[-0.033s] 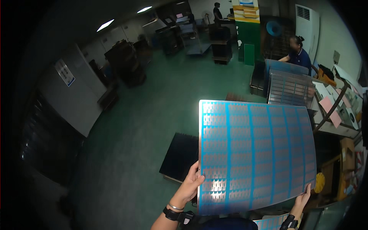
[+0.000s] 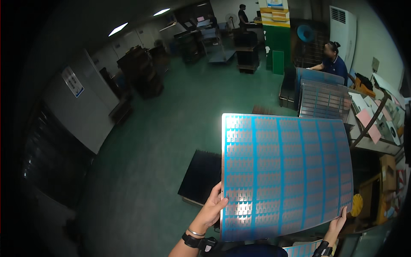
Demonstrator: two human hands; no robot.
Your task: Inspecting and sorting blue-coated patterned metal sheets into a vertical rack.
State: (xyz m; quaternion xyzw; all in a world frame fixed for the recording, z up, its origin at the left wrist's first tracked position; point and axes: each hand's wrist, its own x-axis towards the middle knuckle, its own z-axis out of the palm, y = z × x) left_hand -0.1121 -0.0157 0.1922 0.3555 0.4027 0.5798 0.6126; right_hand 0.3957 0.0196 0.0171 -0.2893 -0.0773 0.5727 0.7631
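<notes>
A large thin circuit board panel [image 2: 289, 175], copper-toned with bright blue bands in a grid, is held up and tilted before me. My left hand [image 2: 212, 208] is closed on its left edge near the lower corner, thumb on the front face. At the lower right corner, my right hand [image 2: 338, 221] grips the panel, its fingertips showing at the edge. Light glints off the lower left of the surface. Below it, part of another blue-patterned panel [image 2: 302, 250] shows at the bottom of the view.
A black ridged rack [image 2: 199, 175] stands on the green floor to the left. Upright panels [image 2: 324, 100] stand in a rack ahead right, with a co-worker [image 2: 336, 64] behind. Papers lie on a side table [image 2: 376, 143]. A yellow round object [image 2: 356, 204] is beside the panel's right edge.
</notes>
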